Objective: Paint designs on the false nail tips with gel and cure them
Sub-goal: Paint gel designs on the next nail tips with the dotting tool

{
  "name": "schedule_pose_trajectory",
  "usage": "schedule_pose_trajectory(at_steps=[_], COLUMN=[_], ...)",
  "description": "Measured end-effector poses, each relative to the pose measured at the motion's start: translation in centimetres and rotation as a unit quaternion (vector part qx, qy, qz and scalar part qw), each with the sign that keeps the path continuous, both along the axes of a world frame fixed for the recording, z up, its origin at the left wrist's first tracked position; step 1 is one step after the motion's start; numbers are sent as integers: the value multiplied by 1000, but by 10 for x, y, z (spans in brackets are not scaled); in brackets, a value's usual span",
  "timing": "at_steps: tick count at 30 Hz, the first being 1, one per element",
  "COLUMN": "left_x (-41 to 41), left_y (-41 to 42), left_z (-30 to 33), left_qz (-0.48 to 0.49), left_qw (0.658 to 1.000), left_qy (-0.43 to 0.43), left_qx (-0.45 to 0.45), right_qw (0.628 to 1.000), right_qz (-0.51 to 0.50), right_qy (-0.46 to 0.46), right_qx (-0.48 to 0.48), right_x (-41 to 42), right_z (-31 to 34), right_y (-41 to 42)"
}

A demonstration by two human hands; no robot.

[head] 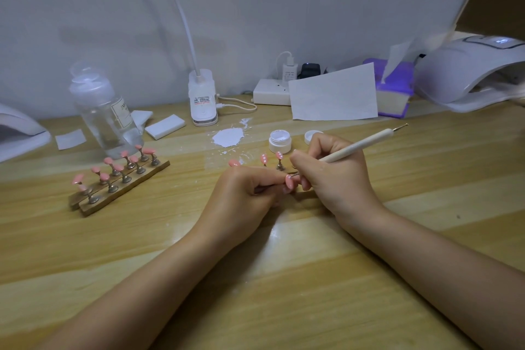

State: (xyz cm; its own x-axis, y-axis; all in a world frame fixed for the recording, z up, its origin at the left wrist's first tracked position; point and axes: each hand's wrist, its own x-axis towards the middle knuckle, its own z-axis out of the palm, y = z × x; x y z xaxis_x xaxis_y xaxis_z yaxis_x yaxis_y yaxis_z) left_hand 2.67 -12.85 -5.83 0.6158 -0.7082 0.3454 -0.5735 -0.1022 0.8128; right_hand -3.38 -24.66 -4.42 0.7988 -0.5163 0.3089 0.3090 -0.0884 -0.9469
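My left hand (pixel 244 193) pinches a pink nail tip (pixel 290 182) on its small stand at the table's middle. My right hand (pixel 335 170) holds a white dotting pen (pixel 360 146) like a pencil, its lower point touching that tip. Just behind my hands stand three more pink tips (pixel 264 158), two of them with white dots. An open white gel jar (pixel 280 141) sits behind them with its lid (pixel 312 136) beside it. To the left, a wooden rack (pixel 119 193) carries several plain pink tips. A white curing lamp (pixel 466 74) stands at the far right.
A clear liquid bottle (pixel 105 111) stands behind the rack. A white spill (pixel 228 137) lies on the wooden table (pixel 284 278). A clip lamp base (pixel 202 98), power strip (pixel 271 91), paper sheet (pixel 335 94), purple tissue box (pixel 395 88) and white pads (pixel 164 126) line the back. Another lamp (pixel 20 131) sits at far left.
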Motion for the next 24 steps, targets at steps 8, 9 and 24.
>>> schedule_pose_trajectory(at_steps=[8, 9, 24], left_x=[0, 0, 1], left_y=[0, 0, 0], left_z=[0, 0, -2], left_qz=[0, 0, -2], left_qw=[1000, 1000, 1000], left_qy=[-2, -2, -13], left_qx=[-3, -4, -4], right_qw=[1000, 1000, 1000], right_qz=[-2, -2, -2], right_qy=[0, -1, 1], right_qx=[3, 4, 1], right_x=[0, 0, 0], right_z=[1, 0, 0], right_y=[0, 0, 0])
